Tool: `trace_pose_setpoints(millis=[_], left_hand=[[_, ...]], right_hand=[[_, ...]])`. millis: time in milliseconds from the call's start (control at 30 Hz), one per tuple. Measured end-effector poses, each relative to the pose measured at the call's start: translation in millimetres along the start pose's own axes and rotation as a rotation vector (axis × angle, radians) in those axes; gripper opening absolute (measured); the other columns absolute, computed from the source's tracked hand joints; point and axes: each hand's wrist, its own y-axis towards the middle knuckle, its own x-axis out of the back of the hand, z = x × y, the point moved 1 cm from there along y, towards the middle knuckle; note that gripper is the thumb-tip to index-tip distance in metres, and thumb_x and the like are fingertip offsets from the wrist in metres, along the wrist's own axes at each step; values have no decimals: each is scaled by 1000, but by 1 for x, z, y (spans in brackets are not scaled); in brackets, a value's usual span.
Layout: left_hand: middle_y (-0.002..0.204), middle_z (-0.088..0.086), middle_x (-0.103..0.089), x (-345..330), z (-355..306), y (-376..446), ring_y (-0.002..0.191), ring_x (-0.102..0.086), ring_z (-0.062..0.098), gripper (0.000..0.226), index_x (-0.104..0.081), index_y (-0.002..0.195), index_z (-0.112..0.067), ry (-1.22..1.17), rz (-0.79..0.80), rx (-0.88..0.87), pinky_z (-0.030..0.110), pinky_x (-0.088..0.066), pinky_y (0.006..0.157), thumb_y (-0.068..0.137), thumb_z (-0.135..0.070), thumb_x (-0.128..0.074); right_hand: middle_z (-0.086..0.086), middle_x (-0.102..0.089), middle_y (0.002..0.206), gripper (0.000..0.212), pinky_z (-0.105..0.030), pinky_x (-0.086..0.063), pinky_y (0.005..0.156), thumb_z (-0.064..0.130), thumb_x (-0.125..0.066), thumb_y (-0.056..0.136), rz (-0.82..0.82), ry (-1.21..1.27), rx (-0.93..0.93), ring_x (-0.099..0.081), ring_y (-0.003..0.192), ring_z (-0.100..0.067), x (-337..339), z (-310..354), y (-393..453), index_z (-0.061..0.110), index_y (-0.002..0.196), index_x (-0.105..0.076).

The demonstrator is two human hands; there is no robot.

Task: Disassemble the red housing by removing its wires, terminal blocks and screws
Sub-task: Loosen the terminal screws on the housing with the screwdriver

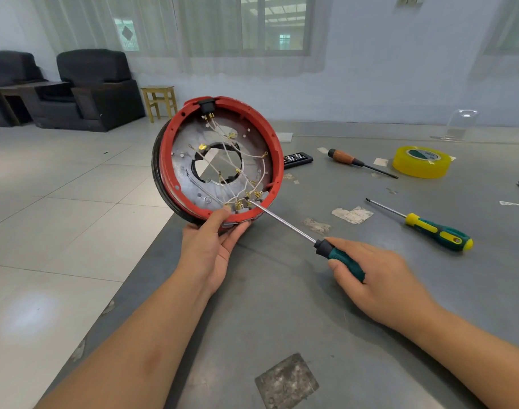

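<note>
Yellow tape roll (421, 161), wood-handled screwdriver (359, 162), green-yellow screwdriver (423, 226), two black armchairs (99, 87), wooden stool (159, 101)

Screwdriver (285, 222) tip lost among terminals; screw perhaps hidden.

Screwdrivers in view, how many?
3: one gripped in the right hand, tip in the red housing; a green-yellow one and a wooden-handled one lying on the table.

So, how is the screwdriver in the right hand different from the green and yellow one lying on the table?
The held screwdriver is gripped by the right hand, its tip at the terminals inside the red housing; the green and yellow screwdriver lies untouched on the table. The held one's handle is green and black, the other's green with yellow. Both have slim metal shafts.
</note>
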Motion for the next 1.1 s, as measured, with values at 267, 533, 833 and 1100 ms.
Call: trace_pose_setpoints(millis=[267, 533, 833, 1100], left_hand=[[121, 28, -73, 1, -1, 1, 106, -75, 42, 53, -48, 142, 8, -10, -8, 18, 41, -66, 82, 94, 3, -70], [121, 27, -73, 1, -2, -1, 105, -76, 39, 56, -48, 144, 7, -14, -2, 31, 39, -66, 80, 94, 0, -72], [125, 29, -71, 1, -6, -3, 110, -73, 45, 51, -56, 141, 1, 42, 69, 140, 40, -66, 81, 98, -19, -73], [115, 17, -77, -2, -14, 0, 90, -80, 32, 44, -64, 130, -14, 321, 45, 144, 33, -65, 65, 97, -41, -73]], right_hand=[[16, -71, 93, 29, -29, -54, 74, 32, -63, 96, -19, 80, -26, -63, 82, -8, 0, -4, 0, 36, 124, -68], [26, -67, 87, 32, -16, -47, 71, 52, -48, 91, -49, 112, -12, -61, 84, -3, -1, -8, 1, 50, 122, -55], [23, -72, 96, 35, -7, -45, 77, 45, -56, 90, 4, 110, 0, -62, 89, 4, 3, -12, 1, 37, 121, -71], [28, -69, 95, 30, -4, -43, 75, 21, -71, 93, 36, 133, 0, -62, 91, 6, 6, -26, 2, 35, 120, -73]])
